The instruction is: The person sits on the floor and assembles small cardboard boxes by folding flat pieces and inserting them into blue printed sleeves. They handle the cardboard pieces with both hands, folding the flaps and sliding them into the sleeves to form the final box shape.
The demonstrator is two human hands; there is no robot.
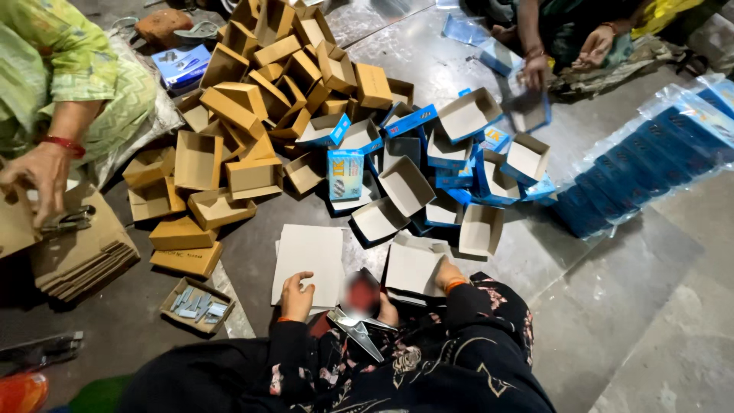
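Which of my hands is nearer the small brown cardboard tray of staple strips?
Left. The left hand rests on white sheets just right of the tray; the right hand is farther right.

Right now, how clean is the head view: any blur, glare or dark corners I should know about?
Head view: a blurred patch sits between the left hand and right hand; soft glare sheens the grey floor at top centre; the lower-left corner is dim, where the stapler pliers barely show; wide-angle lens bends the edges; the brown box pile is sharp.
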